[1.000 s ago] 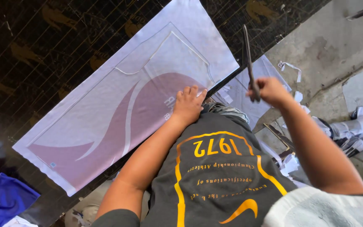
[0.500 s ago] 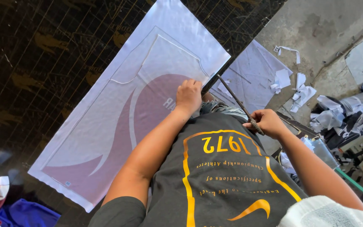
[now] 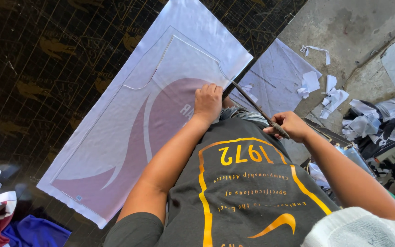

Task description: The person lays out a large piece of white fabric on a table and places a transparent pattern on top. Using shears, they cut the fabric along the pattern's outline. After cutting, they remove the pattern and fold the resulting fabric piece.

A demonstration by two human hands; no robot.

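So the person's left hand (image 3: 208, 101) is pressed down flat, palm on the white fabric sheet (image 3: 129, 132), right near the sheet's edge closest to their body, fingers curled a bit but not wrapped around anything. The sheet's got a mauve swoosh shape printed on it and a clear template (image 3: 170, 64) lying on top, all spread over a dark gridded cutting table (image 3: 46, 55). The right hand (image 3: 288, 127) is closed tight around the handle of a thin dark rod-like tool (image 3: 251, 104), which slants up to the sheet's edge just beside the left hand; can't tell if the tip is actually touching the fabric. White scraps (image 3: 325, 93) are scattered on the concrete floor (image 3: 357, 27) off to the right, and some red, white and blue cloth (image 3: 5, 219) sits bunched at the bottom left corner.
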